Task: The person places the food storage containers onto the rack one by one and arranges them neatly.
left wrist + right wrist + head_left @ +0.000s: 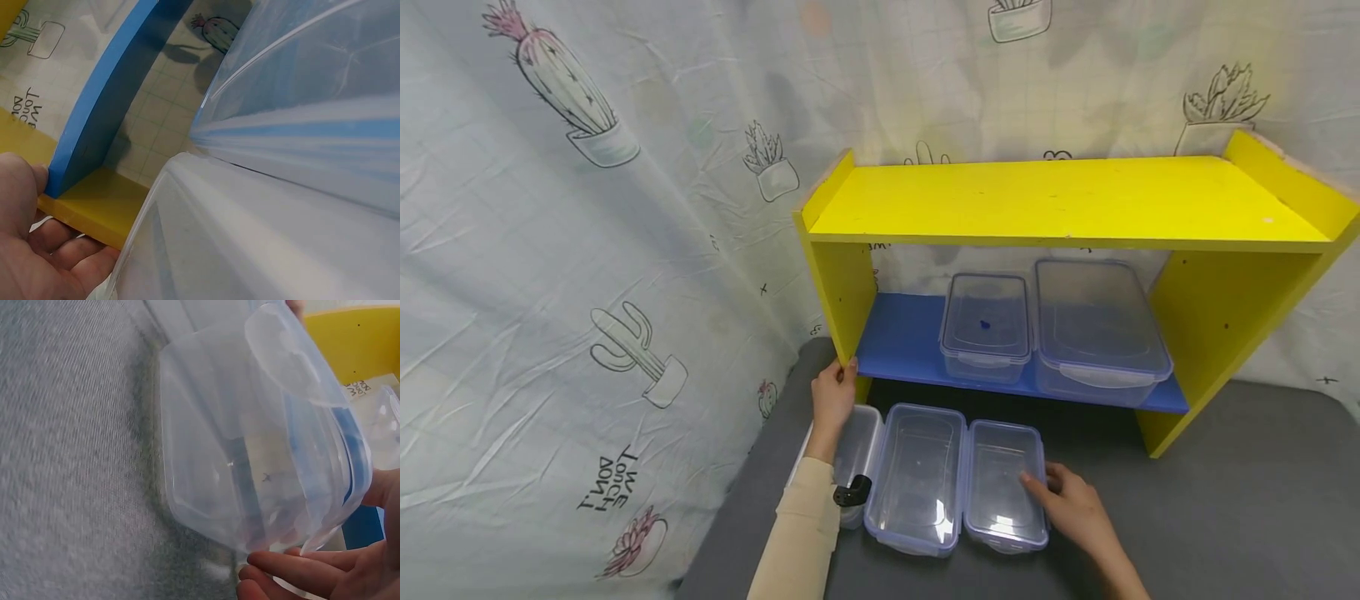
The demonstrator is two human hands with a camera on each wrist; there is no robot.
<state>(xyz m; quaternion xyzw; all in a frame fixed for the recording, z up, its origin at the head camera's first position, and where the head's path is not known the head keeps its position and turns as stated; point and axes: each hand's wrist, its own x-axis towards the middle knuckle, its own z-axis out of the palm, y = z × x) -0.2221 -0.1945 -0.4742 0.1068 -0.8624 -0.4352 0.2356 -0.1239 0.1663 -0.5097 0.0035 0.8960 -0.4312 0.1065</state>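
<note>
The left hand (832, 400) pinches the yellow shelf (1067, 197) at eight o'clock, perhaps for steadiness. The half-curled right hand (1077, 510) grips a lidded container (1006, 479) at three o'clock.

Behind and to the left, a pale, creased fabric backdrop (655, 225), printed with line-drawn potted cacti (561, 79) and succulents (763, 146), some tinted pink. Low on the left stretch, black lettering (606, 479) set askew. In front of the back stretch, a bright yellow shelving unit (1067, 242) with a blue lower shelf (902, 333), side panels (1232, 304) rising past the top board (1060, 200) at both ends, and small dark holes (1227, 326) in the right one. Underneath, a dark grey surface (1262, 500), woven-looking in the right wrist view. Soft light with a yellowish cast on the fabric above the unit.
</note>
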